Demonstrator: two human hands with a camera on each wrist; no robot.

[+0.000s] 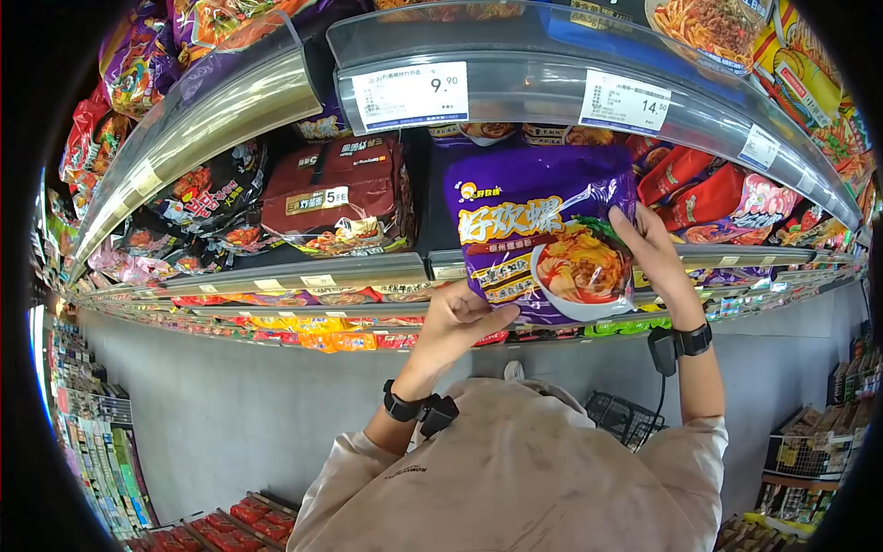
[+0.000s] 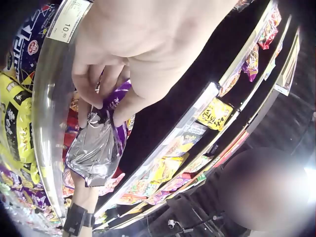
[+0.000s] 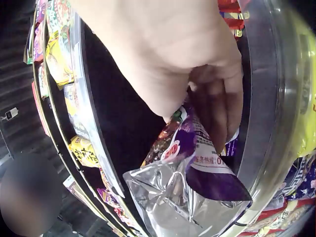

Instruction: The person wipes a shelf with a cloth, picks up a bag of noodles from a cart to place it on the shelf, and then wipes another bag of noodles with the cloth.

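A purple bag of instant noodles (image 1: 543,258), with a bowl of noodles printed on its front, is held up in front of the shelf in the head view. My left hand (image 1: 460,322) grips its lower left corner. On its right edge, my right hand (image 1: 655,258) has the thumb over the front and the fingers behind. The left wrist view shows the bag's silvery end (image 2: 96,153) hanging below the left hand's fingertips. In the right wrist view, purple wrapper and clear silvery film (image 3: 182,197) stick out from between the right thumb and fingers.
Left of the bag, a maroon multipack (image 1: 336,198) and black noodle packs (image 1: 202,198) sit on the shelf; red packs (image 1: 685,189) lie to the right. A clear-fronted shelf edge with price tags (image 1: 409,95) runs above. A dark basket (image 1: 621,419) shows near the torso.
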